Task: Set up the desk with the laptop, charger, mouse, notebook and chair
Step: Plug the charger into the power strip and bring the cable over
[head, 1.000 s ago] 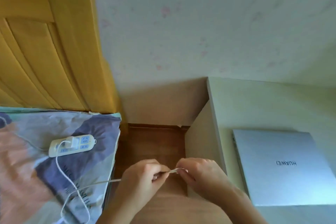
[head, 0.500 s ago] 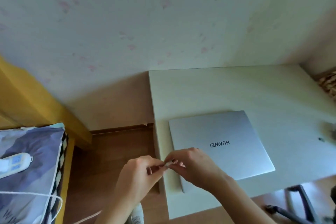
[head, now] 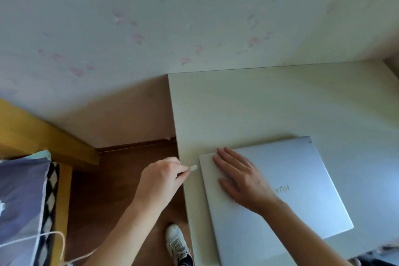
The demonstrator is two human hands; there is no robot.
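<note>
A closed silver laptop (head: 302, 179) lies on the pale desk (head: 248, 103), near its left front corner. My right hand (head: 241, 177) rests flat on the laptop's lid, fingers spread, close to the left edge. My left hand (head: 164, 177) pinches the white plug of the charger cable (head: 193, 168), holding it just left of the laptop's left side, a short gap away. The white cable (head: 43, 237) trails off to the lower left over the bed.
A bed with a patterned grey-blue cover (head: 21, 201) and a yellow wooden frame (head: 54, 144) stands at the left. Brown floor (head: 121, 179) lies between bed and desk. My white shoe (head: 176, 242) is by the desk's side. The wall is right behind the desk.
My hands have parted: the right one left the plug and went flat onto the laptop lid. The left one kept the plug and brought it toward the laptop's left side. The view swung right.
</note>
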